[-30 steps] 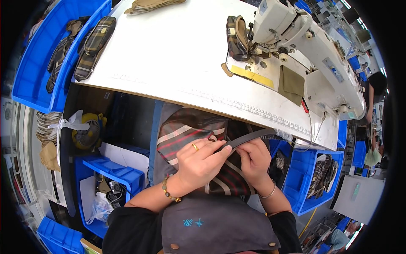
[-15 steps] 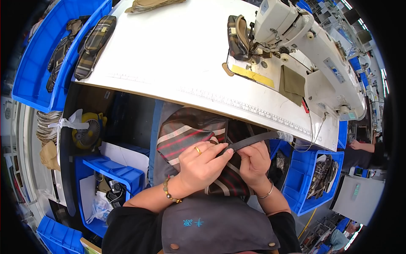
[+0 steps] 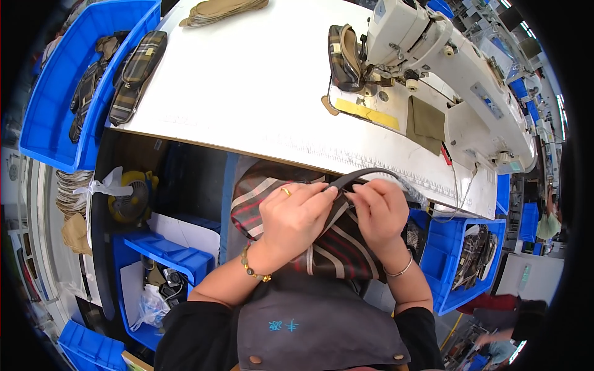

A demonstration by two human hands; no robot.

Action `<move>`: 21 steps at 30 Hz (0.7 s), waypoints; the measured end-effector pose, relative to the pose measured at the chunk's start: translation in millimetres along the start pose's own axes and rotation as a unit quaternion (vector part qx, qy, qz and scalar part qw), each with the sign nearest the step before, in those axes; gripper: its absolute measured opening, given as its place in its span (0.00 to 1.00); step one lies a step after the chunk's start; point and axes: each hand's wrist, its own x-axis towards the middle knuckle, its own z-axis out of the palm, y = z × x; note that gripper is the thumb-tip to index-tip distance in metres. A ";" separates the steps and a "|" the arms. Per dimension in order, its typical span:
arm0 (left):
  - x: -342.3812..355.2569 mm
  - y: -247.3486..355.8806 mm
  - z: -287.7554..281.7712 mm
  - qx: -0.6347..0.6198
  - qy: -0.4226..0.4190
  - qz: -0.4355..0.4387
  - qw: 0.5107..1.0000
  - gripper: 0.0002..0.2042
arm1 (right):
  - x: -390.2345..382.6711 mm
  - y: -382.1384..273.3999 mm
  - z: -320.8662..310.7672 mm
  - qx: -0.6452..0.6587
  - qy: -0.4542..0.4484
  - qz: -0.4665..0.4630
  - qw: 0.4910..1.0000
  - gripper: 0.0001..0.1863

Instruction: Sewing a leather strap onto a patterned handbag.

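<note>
My left hand (image 3: pixel 291 226) is closed, pinching a dark grey strap (image 3: pixel 377 170) at its near end, with thumb and index at the top. My right hand (image 3: pixel 380 219) is closed beside it, fingertips on or just under the strap, which arches over them toward a clear plastic wrap (image 3: pixel 410 189). Both hands rest over a striped brown, red and cream fabric piece (image 3: pixel 337 253) lying in my lap below the table edge, above my grey apron (image 3: pixel 315 328). What lies under my fingertips is partly hidden.
A white sewing table (image 3: pixel 247 74) holds a sewing machine (image 3: pixel 458 74), plaid pouches (image 3: pixel 139 71) and tan pieces (image 3: pixel 226 9). Blue bins stand left (image 3: pixel 37 130) and right (image 3: pixel 442 266). A yellow fan (image 3: pixel 130 204) is under the table. Another person (image 3: pixel 520 315) is at lower right.
Both my hands have moved up toward the table edge, and the strap now bows higher in an arch. The striped fabric has shifted. Another person has come into view at lower right.
</note>
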 end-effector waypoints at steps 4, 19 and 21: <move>12.5 -2.6 7.3 0.017 0.001 -0.019 1.000 0.08 | 13.4 13.1 2.1 -0.013 -0.021 0.042 0.999 0.19; 29.8 -13.3 14.0 0.091 -0.074 -0.025 0.993 0.07 | 39.9 37.1 23.1 0.239 -0.128 0.243 0.931 0.07; 29.3 -12.8 14.7 0.102 -0.071 -0.009 0.992 0.07 | 41.5 34.1 27.9 0.371 -0.114 0.358 0.849 0.06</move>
